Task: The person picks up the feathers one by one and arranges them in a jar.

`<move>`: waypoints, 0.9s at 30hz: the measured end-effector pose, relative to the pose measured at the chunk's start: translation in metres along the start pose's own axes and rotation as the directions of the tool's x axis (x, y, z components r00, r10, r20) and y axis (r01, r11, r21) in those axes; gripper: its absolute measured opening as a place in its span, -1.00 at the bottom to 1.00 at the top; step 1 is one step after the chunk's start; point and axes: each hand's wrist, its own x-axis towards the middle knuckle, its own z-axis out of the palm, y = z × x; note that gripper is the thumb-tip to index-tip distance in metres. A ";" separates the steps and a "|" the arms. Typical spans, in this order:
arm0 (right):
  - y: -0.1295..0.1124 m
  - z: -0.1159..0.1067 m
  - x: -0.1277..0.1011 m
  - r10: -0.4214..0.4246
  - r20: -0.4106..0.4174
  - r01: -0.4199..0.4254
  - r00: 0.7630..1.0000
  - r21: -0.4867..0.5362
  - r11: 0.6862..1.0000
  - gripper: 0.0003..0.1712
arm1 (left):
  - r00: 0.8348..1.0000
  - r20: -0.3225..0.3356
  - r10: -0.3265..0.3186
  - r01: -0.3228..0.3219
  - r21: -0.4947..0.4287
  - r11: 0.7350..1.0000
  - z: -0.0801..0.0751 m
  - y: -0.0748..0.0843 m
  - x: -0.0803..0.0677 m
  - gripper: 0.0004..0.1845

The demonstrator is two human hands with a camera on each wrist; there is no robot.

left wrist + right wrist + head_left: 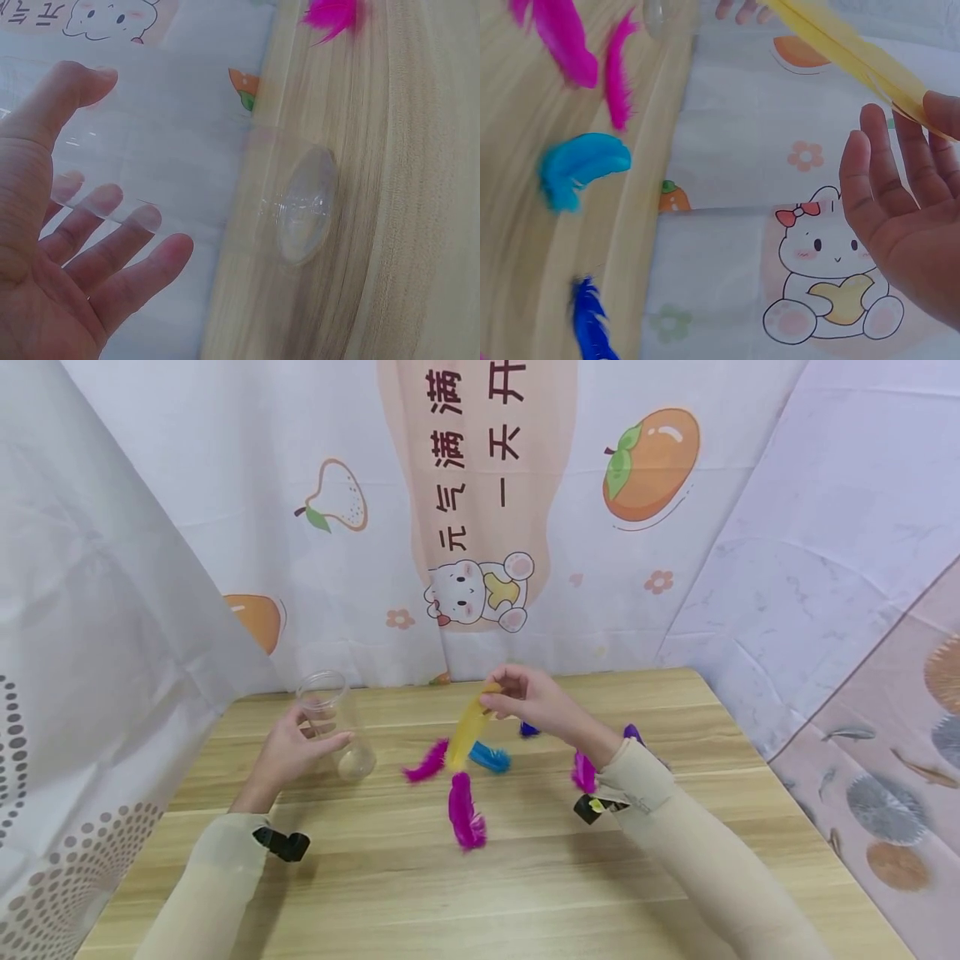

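The left hand curls around a clear plastic jar that stands upright near the table's back left corner. In the left wrist view the fingers are seen through the transparent wall, loosely bent around it with the thumb on the opposite side, so the hand holds the jar rather than merely resting beside it. The jar's round base sits on the wood.

The right hand is raised above the middle of the table toward its back edge and pinches the quill end of a yellow feather between thumb and fingertips. The other fingers are nearly straight, as the right wrist view shows, and the feather slants down and to the left from the grip, its tip hanging over the feathers on the table.

Count of feathers in the head view: one yellow, in the hand. Three magenta: one just left of the yellow tip, one nearer the front, lying in the middle of the table, and one beside the right wrist. One light blue feather lies just right of the yellow tip. One dark blue feather shows partly under the right hand, and one purple feather peeks out behind the right forearm. That makes seven feathers and one jar.
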 end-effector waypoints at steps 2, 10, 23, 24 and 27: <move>-0.003 0.002 0.008 -0.005 -0.012 0.005 1.000 0.007 1.000 -0.82 | 1.000 -0.001 0.001 -0.001 0.001 1.000 0.000 0.000 -0.001 -0.22; -0.015 0.017 0.036 -0.062 -0.050 0.063 0.997 0.028 0.998 -0.80 | 1.000 0.001 -0.003 0.003 -0.013 1.000 0.000 0.000 -0.002 -0.21; -0.048 0.043 0.068 -0.094 -0.005 0.094 0.996 -0.020 0.995 -0.84 | 1.000 -0.002 0.009 -0.009 -0.031 0.999 0.001 -0.004 0.003 -0.21; -0.052 0.045 0.071 -0.103 0.003 0.103 0.995 -0.033 0.994 -0.84 | 1.000 -0.002 0.008 -0.009 -0.031 0.999 0.001 -0.004 0.003 -0.21; -0.062 0.050 0.081 -0.136 0.025 0.138 0.990 -0.077 0.987 -0.86 | 1.000 0.001 0.010 -0.010 -0.022 1.000 0.000 -0.004 0.002 -0.21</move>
